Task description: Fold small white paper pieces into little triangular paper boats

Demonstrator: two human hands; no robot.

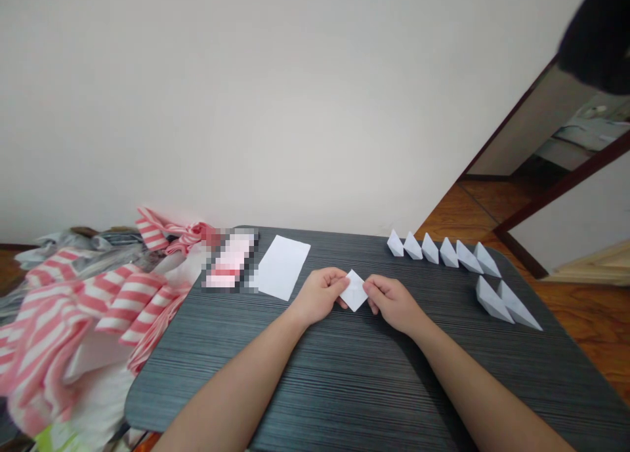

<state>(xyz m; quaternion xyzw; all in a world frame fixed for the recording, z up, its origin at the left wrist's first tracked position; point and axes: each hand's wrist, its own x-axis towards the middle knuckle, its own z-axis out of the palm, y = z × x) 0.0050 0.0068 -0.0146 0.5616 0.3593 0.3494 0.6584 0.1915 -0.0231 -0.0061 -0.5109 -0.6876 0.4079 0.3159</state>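
Between my two hands is a small piece of white paper folded into a diamond (354, 292), held just above the dark table. My left hand (322, 293) pinches its left corner, thumb on top. The opposite corner is gripped by the thumb and fingers of my right hand (392, 301). Flat white paper (284, 267) lies on the table beyond my left hand. To the right stand several folded paper boats (430, 248) in a row, with two more paper boats (495, 301) nearer to me.
The dark wood-grain table (319, 380) stands against a pale wall (295, 111). A blurred-out pink and white item (230, 262) lies at its back left. Heaped striped cloth (98, 308) crowds the left side. A doorway and wooden floor (457, 209) show at right.
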